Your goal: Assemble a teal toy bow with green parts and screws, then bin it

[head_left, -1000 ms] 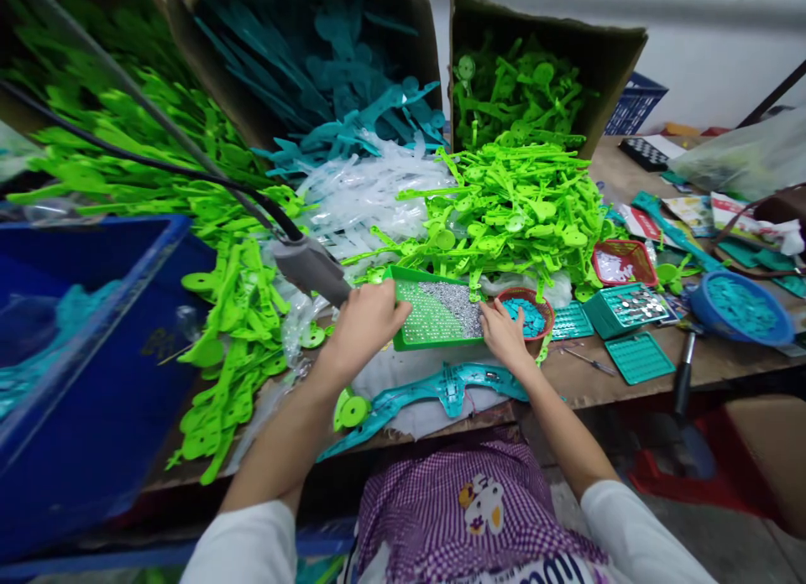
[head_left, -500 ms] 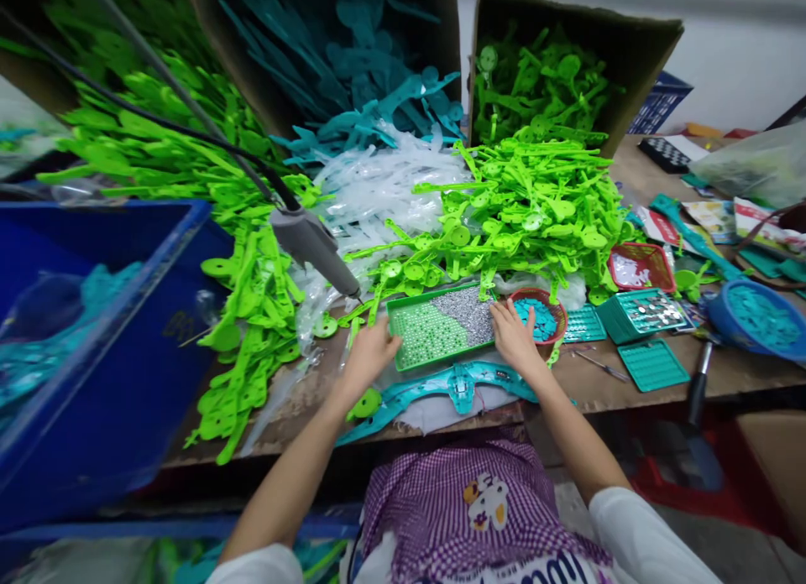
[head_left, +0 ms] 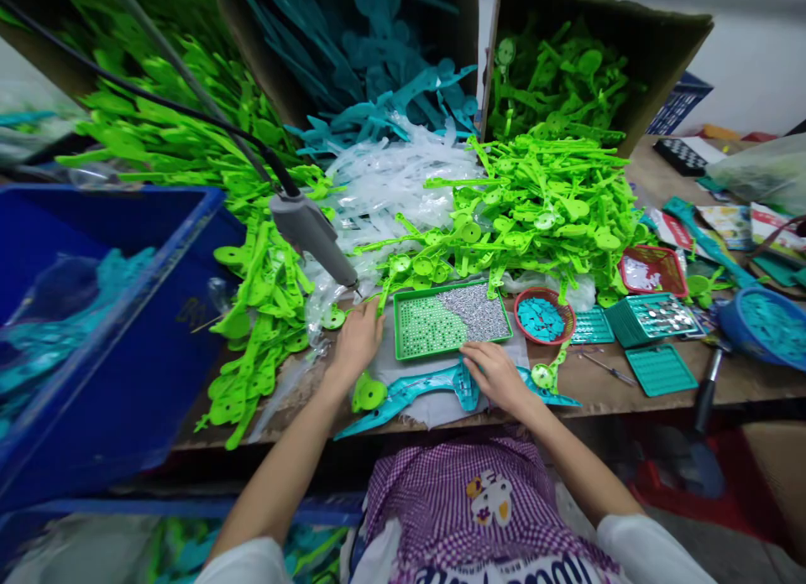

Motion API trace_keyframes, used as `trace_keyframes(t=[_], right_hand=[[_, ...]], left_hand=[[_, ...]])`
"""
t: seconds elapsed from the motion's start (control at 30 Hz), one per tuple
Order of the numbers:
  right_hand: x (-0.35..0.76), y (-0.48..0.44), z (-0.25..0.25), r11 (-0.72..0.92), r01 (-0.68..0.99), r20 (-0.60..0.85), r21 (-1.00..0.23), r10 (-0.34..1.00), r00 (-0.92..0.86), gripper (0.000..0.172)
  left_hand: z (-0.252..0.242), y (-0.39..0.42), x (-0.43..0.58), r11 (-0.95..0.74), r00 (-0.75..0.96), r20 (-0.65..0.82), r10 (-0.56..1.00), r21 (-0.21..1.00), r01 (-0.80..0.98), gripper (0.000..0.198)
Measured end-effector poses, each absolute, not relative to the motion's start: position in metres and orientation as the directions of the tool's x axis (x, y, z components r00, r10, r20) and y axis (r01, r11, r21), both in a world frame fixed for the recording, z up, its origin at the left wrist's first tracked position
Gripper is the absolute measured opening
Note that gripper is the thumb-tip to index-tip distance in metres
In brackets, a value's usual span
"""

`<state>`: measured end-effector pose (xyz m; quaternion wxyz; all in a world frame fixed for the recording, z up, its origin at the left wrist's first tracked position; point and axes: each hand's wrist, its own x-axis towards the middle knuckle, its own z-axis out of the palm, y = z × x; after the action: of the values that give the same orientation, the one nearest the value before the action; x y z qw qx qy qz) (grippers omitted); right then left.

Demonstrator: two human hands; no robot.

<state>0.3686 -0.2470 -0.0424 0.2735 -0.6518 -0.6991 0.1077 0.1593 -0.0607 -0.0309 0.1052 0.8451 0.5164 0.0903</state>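
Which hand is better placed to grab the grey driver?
Left, likely: the left hand sits close by the tip of the grey driver, while the right hand rests on the teal part, farther away.

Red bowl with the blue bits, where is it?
In the head view, the red bowl sits on the table just right of the green tray, beyond the right hand, with a teal grid tray on its other side.

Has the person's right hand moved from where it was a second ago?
Yes. The right hand has drawn back from beside the red bowl toward the person and now rests on the teal curved part.
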Motion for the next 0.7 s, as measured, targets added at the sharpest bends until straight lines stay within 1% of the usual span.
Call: trace_keyframes(t=[0.1,0.17,0.2,0.27,0.3,0.37,0.4,0.43,0.5,0.57,0.63,0.67,0.7], right_hand=[[0.359,-0.251,-0.041,0.227,0.814,0.294,-0.535,0.953,-0.071,0.031],[0.356,-0.258,-0.04,0.262,0.794,0.31,-0.549,0.946,-0.097,0.03],[0.354,-0.262,-0.038,0.261,0.782,0.306,-0.566,0.947,-0.094,0.029],[0.35,-0.271,-0.032,0.233,0.743,0.279,-0.627,0.958,-0.065,0.027],[0.346,-0.273,-0.027,0.221,0.712,0.268,-0.666,0.962,-0.048,0.026],[0.331,-0.27,-0.012,0.23,0.63,0.269,-0.742,0.962,-0.034,0.025],[0.321,-0.262,-0.003,0.263,0.584,0.295,-0.768,0.955,-0.043,0.025],[0.31,-0.252,0.007,0.303,0.539,0.319,-0.786,0.945,-0.065,0.026],[0.289,-0.225,0.022,0.379,0.466,0.386,-0.799,0.919,-0.085,0.027],[0.278,-0.204,0.03,0.4,0.456,0.406,-0.795,0.91,-0.089,0.025],[0.282,-0.2,0.027,0.41,0.48,0.397,-0.776,0.908,-0.134,0.023],[0.29,-0.207,0.023,0.406,0.496,0.387,-0.767,0.91,-0.147,0.022],[0.302,-0.219,0.017,0.395,0.512,0.38,-0.763,0.914,-0.138,0.023]], left_hand=[[-0.037,-0.055,0.165,-0.434,0.449,0.01,0.893,0.28,0.856,0.052],[-0.039,-0.053,0.168,-0.386,0.394,0.046,0.918,0.334,0.86,0.049],[-0.04,-0.052,0.169,-0.367,0.364,0.085,0.928,0.383,0.848,0.046],[-0.04,-0.051,0.171,-0.317,0.297,0.127,0.946,0.542,0.778,0.043],[-0.041,-0.051,0.173,-0.268,0.262,0.108,0.959,0.649,0.712,0.042],[-0.041,-0.051,0.178,-0.086,0.182,-0.013,0.983,0.849,0.522,0.043],[-0.04,-0.052,0.182,0.021,0.142,-0.085,0.986,0.913,0.407,0.044],[-0.04,-0.053,0.186,0.113,0.105,-0.149,0.983,0.949,0.294,0.045],[-0.037,-0.058,0.193,0.243,0.075,-0.254,0.964,0.96,0.137,0.044],[-0.036,-0.063,0.197,0.304,0.085,-0.314,0.946,0.946,0.108,0.042],[-0.038,-0.068,0.194,0.273,0.075,-0.292,0.953,0.942,0.197,0.041],[-0.04,-0.07,0.191,0.209,0.071,-0.236,0.969,0.939,0.272,0.042],[-0.043,-0.071,0.187,0.103,0.093,-0.146,0.985,0.925,0.366,0.043]])
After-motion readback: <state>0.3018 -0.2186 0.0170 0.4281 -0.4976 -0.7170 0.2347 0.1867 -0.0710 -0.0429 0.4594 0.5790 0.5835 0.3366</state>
